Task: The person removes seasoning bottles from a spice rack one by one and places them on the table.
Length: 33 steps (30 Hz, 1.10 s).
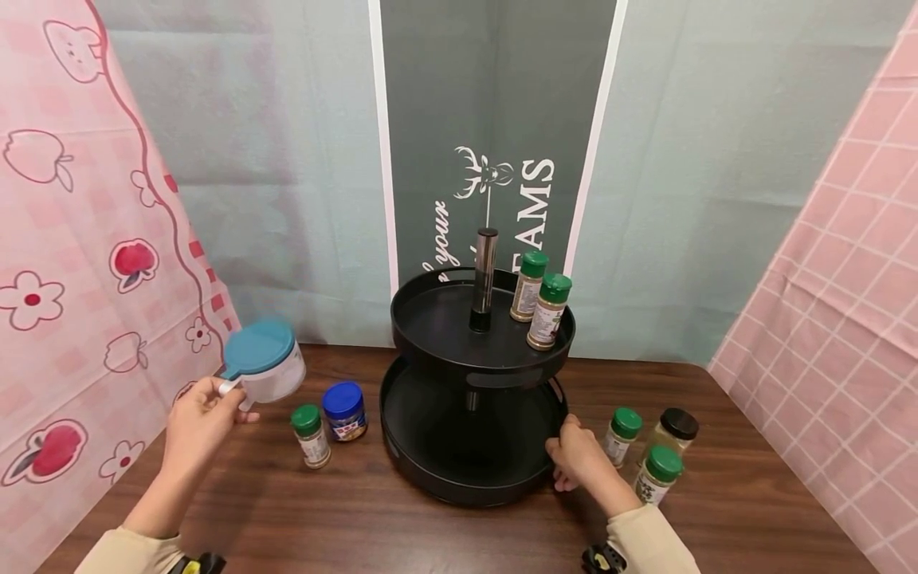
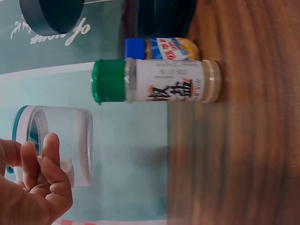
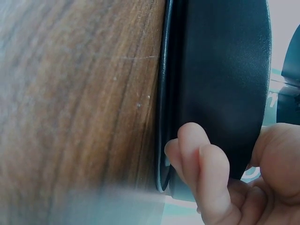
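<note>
My left hand (image 1: pixel 204 414) pinches the white handle of a clear container with a teal lid (image 1: pixel 260 348). In the left wrist view the container (image 2: pixel 65 136) hangs above the tabletop. Nearest to it stand a green-capped seasoning bottle (image 1: pixel 311 437) and a blue-lidded jar (image 1: pixel 344 411). At the right side of a black two-tier round rack (image 1: pixel 473 493), my right hand (image 1: pixel 577 454) grips the lower tray's rim. The right wrist view has its fingers against the tray's outer wall (image 3: pixel 220 70), with the thumb at the rim. Two green-capped bottles (image 1: pixel 547 312) stand on the upper tray.
Right of the rack, close to my right forearm, stand two green-capped bottles (image 1: pixel 656 476) and a black-lidded jar (image 1: pixel 674 430). A metal post (image 1: pixel 485 271) rises from the upper tray. Pink cloths hang at both sides, and a green-grey cloth (image 1: pixel 287 159) hangs behind the wooden table (image 1: pixel 344 518).
</note>
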### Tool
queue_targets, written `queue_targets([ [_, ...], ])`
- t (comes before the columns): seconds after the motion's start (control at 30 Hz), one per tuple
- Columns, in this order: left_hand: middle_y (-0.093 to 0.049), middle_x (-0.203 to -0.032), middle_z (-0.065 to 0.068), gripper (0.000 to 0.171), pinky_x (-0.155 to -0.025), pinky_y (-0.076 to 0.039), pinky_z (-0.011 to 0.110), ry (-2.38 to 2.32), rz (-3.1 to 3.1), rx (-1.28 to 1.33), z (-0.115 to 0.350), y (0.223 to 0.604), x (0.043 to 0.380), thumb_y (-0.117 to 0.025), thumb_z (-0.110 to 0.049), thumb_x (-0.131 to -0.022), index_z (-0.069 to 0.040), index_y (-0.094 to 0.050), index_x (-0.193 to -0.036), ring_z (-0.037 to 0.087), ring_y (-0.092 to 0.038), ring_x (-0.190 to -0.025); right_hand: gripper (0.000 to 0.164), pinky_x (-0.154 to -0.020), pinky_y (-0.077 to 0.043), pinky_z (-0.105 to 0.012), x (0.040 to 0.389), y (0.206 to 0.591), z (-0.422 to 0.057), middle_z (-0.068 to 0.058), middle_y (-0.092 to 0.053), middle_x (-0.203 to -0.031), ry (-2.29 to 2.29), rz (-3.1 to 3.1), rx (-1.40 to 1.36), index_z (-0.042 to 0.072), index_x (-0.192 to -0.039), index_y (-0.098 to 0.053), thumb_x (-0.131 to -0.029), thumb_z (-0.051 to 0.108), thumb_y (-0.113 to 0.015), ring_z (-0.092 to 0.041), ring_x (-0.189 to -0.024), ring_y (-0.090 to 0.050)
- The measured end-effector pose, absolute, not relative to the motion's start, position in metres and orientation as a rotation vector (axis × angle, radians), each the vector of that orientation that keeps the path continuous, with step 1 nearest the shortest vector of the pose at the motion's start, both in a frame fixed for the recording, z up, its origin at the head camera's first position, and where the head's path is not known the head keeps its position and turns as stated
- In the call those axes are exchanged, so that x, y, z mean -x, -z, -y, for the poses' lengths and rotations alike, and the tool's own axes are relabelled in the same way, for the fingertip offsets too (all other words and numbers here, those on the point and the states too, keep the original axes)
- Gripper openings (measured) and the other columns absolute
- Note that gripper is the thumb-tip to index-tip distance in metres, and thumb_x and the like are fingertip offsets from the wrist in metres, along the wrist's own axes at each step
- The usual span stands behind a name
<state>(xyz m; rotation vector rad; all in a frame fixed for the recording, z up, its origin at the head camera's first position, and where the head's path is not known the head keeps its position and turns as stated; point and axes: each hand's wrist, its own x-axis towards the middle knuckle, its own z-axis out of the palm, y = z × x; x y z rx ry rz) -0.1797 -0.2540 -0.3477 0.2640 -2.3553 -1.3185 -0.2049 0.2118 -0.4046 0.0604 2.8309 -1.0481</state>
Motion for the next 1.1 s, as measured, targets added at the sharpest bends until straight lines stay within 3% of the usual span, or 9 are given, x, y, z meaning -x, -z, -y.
queue_targets([
  [0.27,-0.064,-0.063,0.006,0.036,-0.047,-0.051,0.026,1.375,2.354,-0.303,0.304,0.439,0.222,-0.055,-0.044,-0.087,-0.008,-0.049,-0.087,0.019,-0.065,-0.063,0.057,-0.039,-0.049,-0.033,0.205,0.405,-0.212,-0.01,-0.055,-0.05,1.059,-2.834,-0.06,-0.02,-0.129,-0.015,-0.088,0.007,-0.043,-0.02,-0.04,-0.054],
  [0.5,-0.063,-0.07,0.01,0.035,-0.054,-0.052,0.023,1.339,2.389,-0.288,0.317,0.475,0.235,-0.054,-0.042,-0.089,-0.007,-0.048,-0.088,0.021,-0.065,-0.064,0.062,-0.039,-0.049,-0.033,0.205,0.406,-0.212,-0.009,-0.054,-0.05,1.046,-2.844,-0.028,-0.022,-0.13,-0.008,-0.088,0.007,-0.043,-0.02,-0.039,-0.054],
  [0.67,-0.062,-0.07,0.007,0.03,-0.053,-0.051,0.021,1.338,2.419,-0.309,0.311,0.47,0.227,-0.054,-0.035,-0.089,-0.006,-0.05,-0.087,0.019,-0.064,-0.062,0.062,-0.039,-0.049,-0.032,0.205,0.406,-0.212,-0.009,-0.054,-0.05,1.05,-2.839,-0.019,-0.023,-0.13,-0.007,-0.088,0.007,-0.042,-0.02,-0.04,-0.054],
  [0.83,-0.06,-0.064,0.003,0.021,-0.047,-0.05,0.022,1.435,2.44,-0.343,0.288,0.439,0.204,-0.053,-0.023,-0.089,-0.003,-0.049,-0.084,0.019,-0.064,-0.061,0.062,-0.039,-0.049,-0.032,0.205,0.405,-0.213,-0.01,-0.054,-0.05,1.048,-2.839,-0.028,-0.022,-0.131,-0.007,-0.088,0.006,-0.042,-0.02,-0.04,-0.054],
  [1.1,-0.055,-0.061,0.001,0.014,-0.054,-0.052,0.025,1.535,2.497,-0.411,0.258,0.399,0.178,-0.05,-0.011,-0.087,0.0,-0.048,-0.079,0.014,-0.061,-0.059,0.063,-0.039,-0.049,-0.032,0.205,0.405,-0.212,-0.01,-0.054,-0.05,1.049,-2.836,-0.025,-0.022,-0.131,-0.006,-0.088,0.007,-0.042,-0.02,-0.04,-0.054],
])
